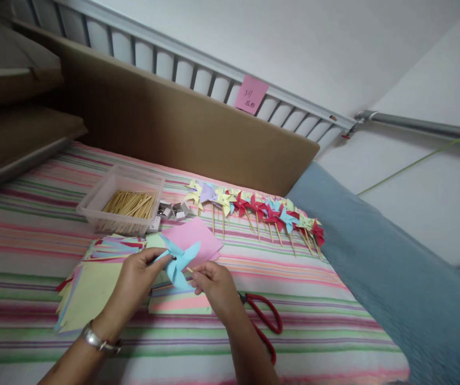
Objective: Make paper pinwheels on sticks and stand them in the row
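Note:
A light-blue paper pinwheel (179,260) is raised above the striped cloth in front of me. My left hand (145,270) is closed on it, pinching near its middle from the left. My right hand (212,278) is closed round a thin wooden stick (190,270) whose tip points at the pinwheel; most of the stick is hidden by the fingers and the blades. Under and behind the hands lie pink paper sheets (193,236). Left of my left hand is a stack of coloured paper (93,289), pale yellow on top.
A clear plastic box (93,206) of wooden sticks stands at the back left, beside small open boxes (172,210) with dark contents. Several finished pinwheels (256,206) lie in a row at the back. Red-handled scissors (267,315) rest by my right forearm. A brown board (181,123) stands behind.

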A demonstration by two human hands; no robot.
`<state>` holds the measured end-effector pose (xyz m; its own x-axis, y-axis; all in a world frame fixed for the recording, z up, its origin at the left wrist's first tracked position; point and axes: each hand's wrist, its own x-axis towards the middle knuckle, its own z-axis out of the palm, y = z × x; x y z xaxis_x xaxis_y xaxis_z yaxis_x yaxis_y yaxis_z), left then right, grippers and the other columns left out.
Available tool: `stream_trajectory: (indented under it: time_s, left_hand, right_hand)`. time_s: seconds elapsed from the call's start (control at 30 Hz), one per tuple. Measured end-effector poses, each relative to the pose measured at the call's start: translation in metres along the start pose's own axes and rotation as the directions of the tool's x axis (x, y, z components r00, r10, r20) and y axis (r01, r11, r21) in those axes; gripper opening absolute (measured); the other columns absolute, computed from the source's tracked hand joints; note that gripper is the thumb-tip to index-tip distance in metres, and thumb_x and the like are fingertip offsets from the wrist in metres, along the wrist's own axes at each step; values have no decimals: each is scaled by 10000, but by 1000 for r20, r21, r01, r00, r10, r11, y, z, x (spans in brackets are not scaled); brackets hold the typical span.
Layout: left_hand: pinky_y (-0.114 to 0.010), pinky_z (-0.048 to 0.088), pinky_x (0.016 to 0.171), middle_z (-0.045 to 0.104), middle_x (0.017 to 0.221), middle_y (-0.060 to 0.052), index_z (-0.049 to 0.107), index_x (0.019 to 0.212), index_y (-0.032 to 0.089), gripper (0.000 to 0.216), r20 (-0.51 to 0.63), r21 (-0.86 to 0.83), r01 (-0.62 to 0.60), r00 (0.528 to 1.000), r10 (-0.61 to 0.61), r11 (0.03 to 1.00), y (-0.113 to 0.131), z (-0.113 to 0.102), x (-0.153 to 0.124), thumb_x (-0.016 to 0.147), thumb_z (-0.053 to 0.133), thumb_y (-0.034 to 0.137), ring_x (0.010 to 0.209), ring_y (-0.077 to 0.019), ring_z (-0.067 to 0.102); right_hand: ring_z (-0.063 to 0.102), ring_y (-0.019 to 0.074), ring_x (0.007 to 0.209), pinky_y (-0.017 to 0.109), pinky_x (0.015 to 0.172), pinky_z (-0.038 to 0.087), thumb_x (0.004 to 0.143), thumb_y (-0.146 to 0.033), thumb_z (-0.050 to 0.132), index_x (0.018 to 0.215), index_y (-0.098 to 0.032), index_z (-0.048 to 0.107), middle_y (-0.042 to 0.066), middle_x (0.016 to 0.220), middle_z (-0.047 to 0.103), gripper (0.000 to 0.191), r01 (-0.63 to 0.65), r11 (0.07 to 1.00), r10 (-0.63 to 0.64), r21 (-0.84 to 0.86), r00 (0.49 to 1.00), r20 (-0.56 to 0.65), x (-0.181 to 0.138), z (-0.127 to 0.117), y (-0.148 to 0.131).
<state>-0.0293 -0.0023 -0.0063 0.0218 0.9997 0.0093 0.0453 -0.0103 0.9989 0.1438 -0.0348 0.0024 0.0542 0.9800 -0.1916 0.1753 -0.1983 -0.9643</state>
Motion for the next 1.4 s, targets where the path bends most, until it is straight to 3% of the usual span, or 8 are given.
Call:
stream_trajectory:
  time_s: [0.27, 0.4, 0.5, 0.6, 0.93, 1.03, 1.2, 1.4]
  left_hand:
    - [-306, 437, 775, 723, 909, -45, 722, 892, 205, 274, -8, 0, 10, 1000, -10, 1000, 0, 0, 0, 660, 709, 350, 869, -242, 617]
    - [-324, 427, 854, 677, 1058, -59, 656, 1029, 213, 458, -106, -209, 83, 989, -107, 974, -5, 1, 1, 599, 769, 322, 985, -225, 589]
    - [-339, 457, 822, 693, 929, -40, 660, 927, 203, 334, 12, -509, 251, 959, -285, 823, -6, 4, -1, 633, 753, 333, 873, -193, 623]
    - [-315, 473, 764, 683, 837, -23, 657, 780, 175, 186, 194, -629, 370, 926, -323, 683, -7, 7, -4, 688, 714, 326, 808, -171, 619]
    - [-297, 429, 535, 627, 609, -21, 616, 706, 136, 201, 251, -658, 420, 905, -344, 626, -11, 11, -5, 730, 669, 328, 533, -157, 550]
    - [-281, 430, 510, 631, 617, -14, 616, 713, 136, 173, 187, -687, 404, 902, -390, 604, -10, 12, -4, 702, 702, 286, 524, -146, 547]
    - [-244, 472, 578, 656, 707, -13, 643, 787, 127, 143, 124, -747, 364, 899, -421, 557, -12, 14, -1, 679, 723, 179, 604, -126, 584]
    - [-255, 506, 584, 670, 690, -46, 650, 775, 91, 91, 123, -731, 379, 891, -437, 567, -10, 23, -6, 693, 684, 108, 593, -145, 606]
  right_hand:
    - [554, 108, 490, 222, 480, 427, 681, -270, 591, 694, -135, 620, 5, 567, 629, 138, -28, 999, 28, 26, 999, -18, 1, 1, -2]
    - [509, 86, 415, 206, 440, 387, 665, -335, 635, 687, -139, 596, -18, 510, 601, 201, -76, 993, 81, 90, 995, -57, 2, 2, -4]
    - [520, 87, 420, 205, 451, 387, 654, -372, 653, 709, -138, 590, -13, 519, 608, 248, -88, 979, 105, 185, 991, -86, 1, 6, -6]
    - [533, 88, 440, 204, 469, 388, 653, -369, 657, 719, -141, 587, -7, 548, 620, 248, -85, 961, 107, 264, 992, -70, -1, 12, -7]
    - [502, 82, 376, 192, 415, 357, 639, -319, 633, 726, -147, 563, -25, 495, 606, 205, -166, 956, 170, 243, 985, 7, -1, 38, 2]
    - [515, 94, 404, 209, 439, 387, 662, -306, 629, 730, -147, 577, -16, 518, 617, 181, -133, 968, 133, 212, 991, 12, 0, 38, 5]
    - [616, 153, 654, 267, 642, 489, 707, -243, 625, 726, -153, 637, 15, 679, 666, 93, 108, 988, -104, 112, 994, -40, 1, 36, 9]
    - [645, 177, 655, 299, 647, 528, 684, -192, 642, 717, -153, 654, 14, 683, 691, 52, 106, 968, -110, 226, 994, 6, 3, 40, 6]
